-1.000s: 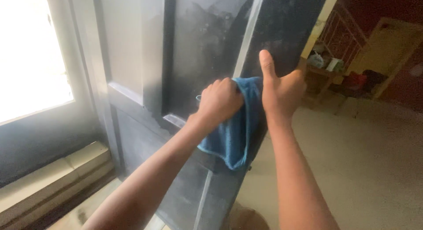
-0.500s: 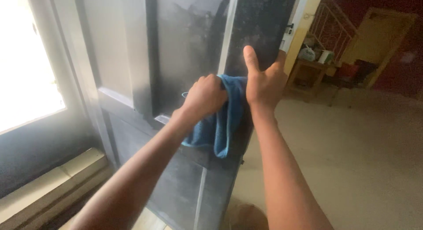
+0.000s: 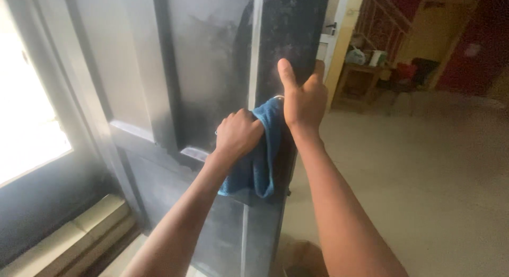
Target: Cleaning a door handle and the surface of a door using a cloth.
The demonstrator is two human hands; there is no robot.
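Leftmost, at about nine o'clock in the view, a bright window (image 3: 26, 123) glares beside the dark panelled door (image 3: 212, 59), whose dusty raised panel shows smeared streaks. Near the centre, the left hand (image 3: 237, 135) is curled into a fist round a bunched blue microfibre cloth (image 3: 261, 155), knuckles toward the door, pressing the cloth against the door's vertical stile. Most of the cloth hangs free from the fist toward five o'clock, draping down the stile (only the upper bunch is actually gripped). Just to the right, at one o'clock from the fist, the right hand (image 3: 302, 99) clasps the door's free edge: thumb up and flat on the near face, fingers wrapped round the far side out of sight, so how tightly they close cannot be told. It holds nothing but the door itself.

As a judgement, wiping this well means keeping the fist's pressure flat on the panel so the cloth's pile meets the grime, while the right hand steadies the edge so the door does not swing away. Gathering the loose tail into the palm would put more cloth to work and stop it dragging over dirty spots.

Further right, toward two o'clock, a small wooden table (image 3: 366, 78) with bags on it stands by a stair railing (image 3: 379, 22), and a pale floor (image 3: 424, 176) spreads toward four o'clock.
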